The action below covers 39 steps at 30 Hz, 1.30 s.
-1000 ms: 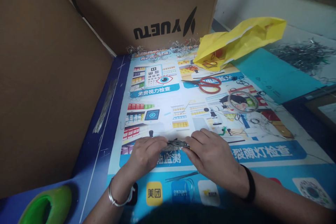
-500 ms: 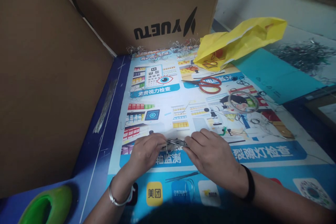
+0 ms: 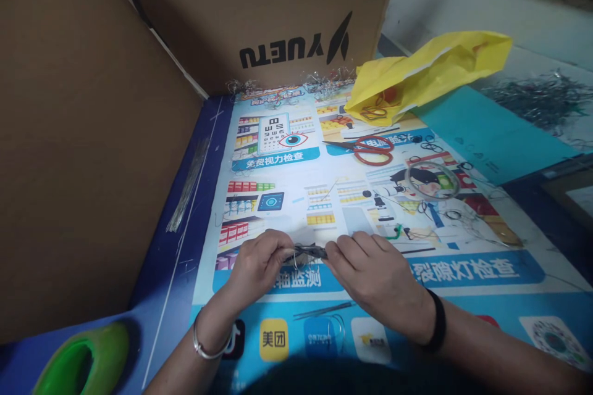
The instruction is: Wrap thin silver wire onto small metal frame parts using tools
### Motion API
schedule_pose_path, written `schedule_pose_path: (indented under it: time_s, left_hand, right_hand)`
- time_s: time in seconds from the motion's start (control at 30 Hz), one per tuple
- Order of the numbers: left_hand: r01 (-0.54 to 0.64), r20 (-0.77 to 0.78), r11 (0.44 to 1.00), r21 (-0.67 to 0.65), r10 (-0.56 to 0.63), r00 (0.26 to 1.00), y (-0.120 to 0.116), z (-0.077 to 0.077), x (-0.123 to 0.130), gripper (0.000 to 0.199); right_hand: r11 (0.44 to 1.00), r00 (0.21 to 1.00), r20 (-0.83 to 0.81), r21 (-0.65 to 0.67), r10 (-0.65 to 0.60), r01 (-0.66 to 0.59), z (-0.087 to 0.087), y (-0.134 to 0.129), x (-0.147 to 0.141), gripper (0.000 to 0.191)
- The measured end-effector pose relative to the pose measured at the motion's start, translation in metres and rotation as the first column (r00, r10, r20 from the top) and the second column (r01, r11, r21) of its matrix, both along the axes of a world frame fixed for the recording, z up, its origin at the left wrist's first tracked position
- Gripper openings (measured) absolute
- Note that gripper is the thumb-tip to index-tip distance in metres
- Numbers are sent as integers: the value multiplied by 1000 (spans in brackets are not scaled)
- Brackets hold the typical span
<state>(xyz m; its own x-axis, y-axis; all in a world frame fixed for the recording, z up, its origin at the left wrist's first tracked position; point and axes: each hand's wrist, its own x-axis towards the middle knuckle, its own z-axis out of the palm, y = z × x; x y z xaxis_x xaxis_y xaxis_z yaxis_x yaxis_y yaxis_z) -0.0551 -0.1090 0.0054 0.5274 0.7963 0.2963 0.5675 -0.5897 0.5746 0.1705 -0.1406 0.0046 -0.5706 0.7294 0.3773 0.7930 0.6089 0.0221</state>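
A short dark bundle of thin wires (image 3: 309, 251) stretches between my two hands, low over the printed poster (image 3: 278, 222). My left hand (image 3: 260, 265), with a silver bangle at the wrist, pinches the bundle's left end. Its other end is gripped in my right hand (image 3: 375, 281), which wears a black band. A thin loose strand hangs from the bundle near the left fingers; the ends inside both hands are hidden. Just below the hands, a few straight dark wires (image 3: 324, 310) lie on the poster.
Orange-handled scissors (image 3: 373, 150) lie beyond my hands, near an open yellow bag (image 3: 426, 74). A wire coil (image 3: 433, 180) rests at right. Straight silver wires (image 3: 188, 188) lie at left, a green tape roll (image 3: 83, 361) at front left. Cardboard walls (image 3: 287, 6) enclose the back and left.
The whole view has shifted slightly. Both hands keep their hold on the wire bundle, with only a slight change in finger position.
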Motion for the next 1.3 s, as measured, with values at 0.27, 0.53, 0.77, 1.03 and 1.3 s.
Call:
schedule_pose_path:
  time_s: [0.27, 0.53, 0.77, 1.03, 1.3]
  left_hand:
    - [65, 89, 997, 45, -69, 994, 2, -5, 0, 11]
    - [-35, -47, 975, 220, 46, 998, -7, -8, 5, 10]
    - [-27, -121, 928, 373, 78, 990, -14, -9, 8, 10]
    - [-16, -138, 906, 424, 82, 987, -14, -7, 10, 10]
    - [-23, -118, 923, 385, 74, 990, -13, -9, 8, 12]
  right_hand:
    - [979, 980, -182, -202, -80, 42, 3, 6, -3, 17]
    - [978, 984, -110, -169, -139, 119, 8, 0, -6, 13]
    - [979, 986, -38, -131, -160, 154, 7, -8, -9, 11]
    - [990, 993, -10, -83, -116, 115, 6, -9, -8, 18]
    - [997, 997, 18, -29, -71, 71, 9, -11, -7, 21]
